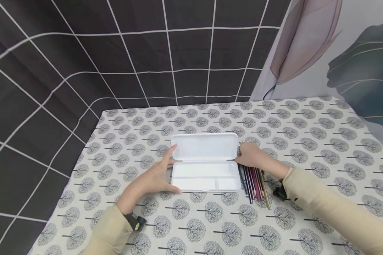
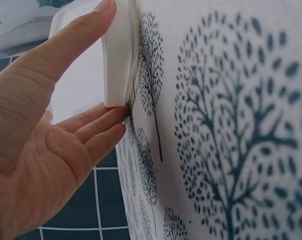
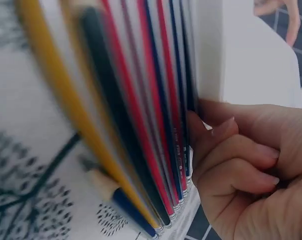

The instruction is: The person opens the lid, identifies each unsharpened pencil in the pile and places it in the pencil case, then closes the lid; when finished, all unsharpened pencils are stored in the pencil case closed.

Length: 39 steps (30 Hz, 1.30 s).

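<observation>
The left hand (image 1: 154,177) spanned the left end of an opened white pencil case (image 1: 198,170), thumb and fingers straight, apart, touching it. The right hand (image 1: 251,154), fingers curled, met the right end near the hinge; I could not tell whether it pinched anything. Pencils (image 1: 255,180) lay just beside that end on the tree-print tablecloth (image 1: 183,219).

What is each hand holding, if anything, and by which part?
The left hand holds the open white case by its left end; the right hand is at its right end, grip unclear.
</observation>
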### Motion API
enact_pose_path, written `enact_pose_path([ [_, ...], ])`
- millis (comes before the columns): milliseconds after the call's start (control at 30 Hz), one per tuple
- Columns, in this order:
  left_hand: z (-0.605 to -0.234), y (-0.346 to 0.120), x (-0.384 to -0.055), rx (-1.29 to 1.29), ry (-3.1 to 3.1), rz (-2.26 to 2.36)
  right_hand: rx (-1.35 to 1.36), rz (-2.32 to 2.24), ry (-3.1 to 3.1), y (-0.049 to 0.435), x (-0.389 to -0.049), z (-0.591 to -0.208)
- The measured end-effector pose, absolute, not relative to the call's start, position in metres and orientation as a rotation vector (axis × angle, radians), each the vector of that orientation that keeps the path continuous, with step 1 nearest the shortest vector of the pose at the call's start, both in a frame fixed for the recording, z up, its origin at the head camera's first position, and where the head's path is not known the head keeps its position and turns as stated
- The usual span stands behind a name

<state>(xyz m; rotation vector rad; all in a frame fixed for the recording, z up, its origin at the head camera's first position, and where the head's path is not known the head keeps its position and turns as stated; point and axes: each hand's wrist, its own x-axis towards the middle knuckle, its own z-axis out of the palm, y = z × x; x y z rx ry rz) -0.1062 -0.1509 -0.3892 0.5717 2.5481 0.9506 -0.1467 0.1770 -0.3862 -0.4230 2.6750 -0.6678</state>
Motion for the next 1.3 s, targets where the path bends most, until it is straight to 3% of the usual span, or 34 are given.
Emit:
enact_pose_path([
  [433,-0.395,-0.153,-0.103,0.544,2.580,0.923,-0.135,-0.845,2.476,0.196,-0.149,-0.373],
  [733,-0.394,-0.155,-0.101,0.605,2.595,0.876,-0.125,-1.253,2.408,0.218,-0.134,-0.356],
  [1067,-0.391,-0.151,-0.109,0.561,2.606,0.850,-0.540,-1.496,2.528,0.195,-0.121,-0.359],
  [1300,-0.388,-0.148,-0.106,0.509,2.618,0.817,-0.981,-1.112,2.820,0.175,-0.120,-0.359],
])
